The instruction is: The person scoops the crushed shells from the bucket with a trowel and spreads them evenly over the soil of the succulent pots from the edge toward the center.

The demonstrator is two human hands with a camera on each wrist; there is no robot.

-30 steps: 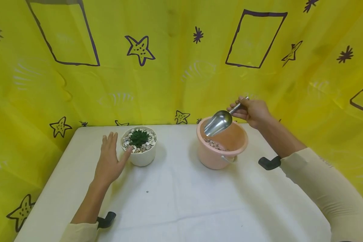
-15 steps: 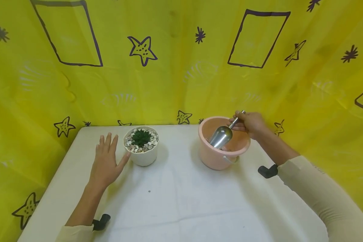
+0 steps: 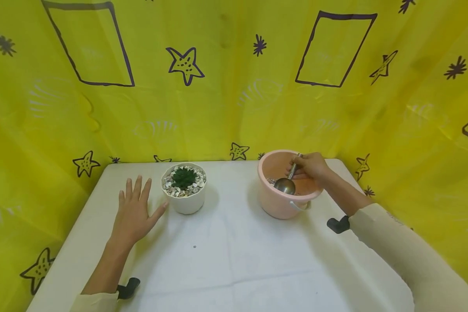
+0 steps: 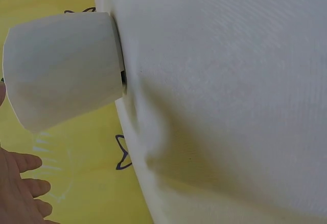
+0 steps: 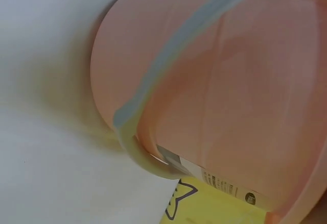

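My right hand (image 3: 309, 165) grips the handle of a metal scoop (image 3: 285, 186) inside a pink bucket (image 3: 281, 207). The scoop's bowl is down among pebbles (image 3: 271, 181) at the bucket's bottom, and its front end is hidden. In the right wrist view the bucket's side (image 5: 245, 91) and its pale carrying handle (image 5: 168, 55) fill much of the picture. To the left stands a white pot (image 3: 187, 203) with a green succulent (image 3: 183, 177) amid pale stones. Beside that pot my left hand (image 3: 134, 216) is spread with straight fingers, the thumb close to the pot's side.
A white cloth (image 3: 226, 251) covers the table, with a small dark speck (image 3: 195, 246) near its middle. Behind and at both sides hangs a yellow curtain (image 3: 218, 108) with star drawings. Black wrist mounts (image 3: 128, 288) sit at both sleeves.
My right hand has lowered the scoop from above the bucket's rim into the pebbles, its handle now steeper. The left hand has drawn slightly away from the pot, fingers still spread.
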